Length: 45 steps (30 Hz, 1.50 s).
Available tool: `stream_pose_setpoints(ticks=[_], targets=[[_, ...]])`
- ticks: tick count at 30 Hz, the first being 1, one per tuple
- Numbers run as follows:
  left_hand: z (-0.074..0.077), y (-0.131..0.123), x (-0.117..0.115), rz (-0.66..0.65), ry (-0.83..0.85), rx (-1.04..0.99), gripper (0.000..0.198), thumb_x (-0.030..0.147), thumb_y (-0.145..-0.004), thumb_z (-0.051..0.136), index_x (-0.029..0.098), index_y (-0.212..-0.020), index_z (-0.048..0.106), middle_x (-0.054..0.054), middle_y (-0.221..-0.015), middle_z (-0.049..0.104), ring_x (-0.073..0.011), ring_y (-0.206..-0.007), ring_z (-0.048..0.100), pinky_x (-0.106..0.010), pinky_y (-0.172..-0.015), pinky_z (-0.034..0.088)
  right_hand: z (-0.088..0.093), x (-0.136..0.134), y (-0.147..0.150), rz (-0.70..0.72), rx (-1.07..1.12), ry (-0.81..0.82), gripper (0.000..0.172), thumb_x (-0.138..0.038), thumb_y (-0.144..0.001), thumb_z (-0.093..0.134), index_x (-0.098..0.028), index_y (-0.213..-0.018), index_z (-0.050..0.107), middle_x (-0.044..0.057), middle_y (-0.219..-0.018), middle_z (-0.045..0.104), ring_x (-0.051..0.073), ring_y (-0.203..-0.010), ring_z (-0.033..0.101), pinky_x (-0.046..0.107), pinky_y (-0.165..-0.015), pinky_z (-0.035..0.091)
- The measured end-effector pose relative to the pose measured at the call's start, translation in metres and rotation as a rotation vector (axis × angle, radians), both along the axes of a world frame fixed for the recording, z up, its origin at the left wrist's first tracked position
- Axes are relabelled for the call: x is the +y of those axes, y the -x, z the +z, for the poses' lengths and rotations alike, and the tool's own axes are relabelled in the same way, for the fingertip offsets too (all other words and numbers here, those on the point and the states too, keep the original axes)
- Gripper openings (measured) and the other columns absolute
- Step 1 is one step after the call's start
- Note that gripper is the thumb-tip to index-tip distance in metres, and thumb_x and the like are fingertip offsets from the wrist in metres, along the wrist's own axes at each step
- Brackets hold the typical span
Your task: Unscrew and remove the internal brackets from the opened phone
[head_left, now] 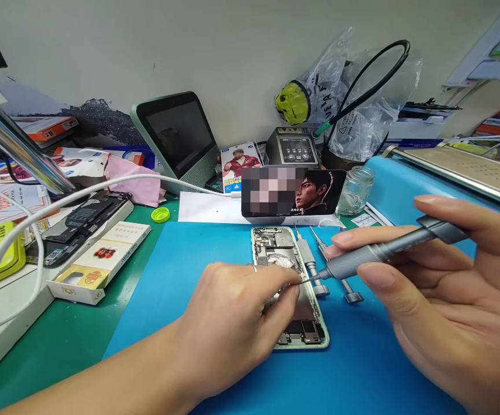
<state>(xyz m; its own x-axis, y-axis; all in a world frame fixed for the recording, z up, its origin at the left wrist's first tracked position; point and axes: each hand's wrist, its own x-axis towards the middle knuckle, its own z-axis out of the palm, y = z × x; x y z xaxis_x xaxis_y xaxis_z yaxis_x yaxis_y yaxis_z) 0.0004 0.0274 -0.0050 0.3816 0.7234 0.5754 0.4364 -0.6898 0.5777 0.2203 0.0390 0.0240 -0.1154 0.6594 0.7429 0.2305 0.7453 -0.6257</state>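
Note:
An opened phone [306,300] with a pale green frame lies on the blue mat, its inner parts exposed. Over it, my left hand [237,311] is closed, thumb and forefinger pinched at the tip of the screwdriver; anything between them is too small to make out. From the right, my right hand [440,288] grips a grey precision screwdriver [366,256], held slanted with the tip pointing left and down. Two more screwdrivers, one silver [308,256] and one darker [340,276], rest beside the phone's right edge. My left hand hides the phone's middle left part.
Behind the phone, a propped phone [321,193] shows a video, with a white cable [146,178] running to it. A glass jar [356,187] stands right of it. Further back are a smart display [181,135] and a control box [293,147]. A small carton [103,259] lies left.

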Motion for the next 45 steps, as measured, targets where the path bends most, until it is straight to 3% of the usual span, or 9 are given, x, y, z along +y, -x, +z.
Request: stream_pose_setpoints(ticks=[3,6,10,16,20,25,45], targets=[[-0.002,0.000,0.000,-0.003,-0.013,-0.006,0.014,0.012,-0.104,0.064,0.018,-0.106,0.077,0.008,-0.070,0.070,-0.0058,-0.051,0.051,-0.025,-0.052,0.036,0.000,0.001,0.002,0.019,-0.004,0.037,0.060,-0.009,-0.100,0.078,-0.040,-0.150,0.064,-0.003,-0.106,0.086,0.018,-0.094,0.086,0.026,-0.079,0.077],[-0.002,-0.001,0.000,-0.008,-0.029,-0.007,0.015,0.012,-0.104,0.063,0.018,-0.105,0.077,0.007,-0.070,0.073,-0.0063,-0.051,0.056,-0.025,-0.053,0.037,0.000,0.000,0.000,0.077,0.065,0.056,0.054,-0.017,-0.104,0.075,-0.041,-0.151,0.062,-0.002,-0.112,0.087,0.017,-0.097,0.086,0.026,-0.085,0.076],[-0.002,-0.002,0.002,-0.002,-0.033,-0.019,0.015,0.014,-0.106,0.062,0.019,-0.106,0.076,0.006,-0.072,0.075,-0.0065,-0.050,0.057,-0.024,-0.052,0.038,0.001,-0.002,-0.003,0.123,0.082,0.032,0.056,-0.013,-0.105,0.073,-0.039,-0.153,0.061,-0.001,-0.116,0.087,0.016,-0.099,0.086,0.027,-0.086,0.075],[-0.009,0.001,0.004,-0.017,0.042,-0.006,0.016,0.032,-0.111,0.066,0.017,-0.112,0.073,0.002,-0.087,0.073,-0.0082,-0.062,0.062,-0.023,-0.062,0.057,0.000,0.001,-0.006,0.150,0.082,-0.006,0.062,-0.007,-0.103,0.071,-0.038,-0.155,0.057,0.002,-0.119,0.086,0.019,-0.104,0.086,0.032,-0.083,0.075],[-0.013,0.004,0.006,-0.031,0.144,0.035,0.022,0.039,-0.110,0.068,0.017,-0.115,0.072,-0.002,-0.098,0.073,-0.0115,-0.076,0.068,-0.027,-0.070,0.063,-0.002,0.003,-0.006,0.174,0.080,-0.031,0.060,-0.010,-0.105,0.070,-0.034,-0.158,0.053,0.003,-0.118,0.084,0.021,-0.101,0.085,0.036,-0.081,0.075],[-0.013,0.009,0.007,-0.027,0.255,0.078,0.027,0.042,-0.109,0.068,0.018,-0.120,0.071,-0.004,-0.107,0.074,-0.0140,-0.083,0.070,-0.031,-0.076,0.064,-0.002,0.003,-0.007,0.199,0.063,-0.040,0.042,-0.021,-0.107,0.072,-0.019,-0.147,0.062,0.007,-0.120,0.078,0.020,-0.095,0.080,0.037,-0.080,0.072],[-0.011,0.012,0.006,-0.032,0.291,0.161,0.028,0.042,-0.109,0.069,0.017,-0.120,0.071,-0.004,-0.109,0.074,-0.0148,-0.086,0.071,-0.032,-0.078,0.065,-0.007,0.006,-0.002,0.200,0.093,0.013,0.039,-0.022,-0.106,0.074,-0.019,-0.143,0.065,0.005,-0.116,0.078,0.019,-0.094,0.080,0.036,-0.078,0.071]])
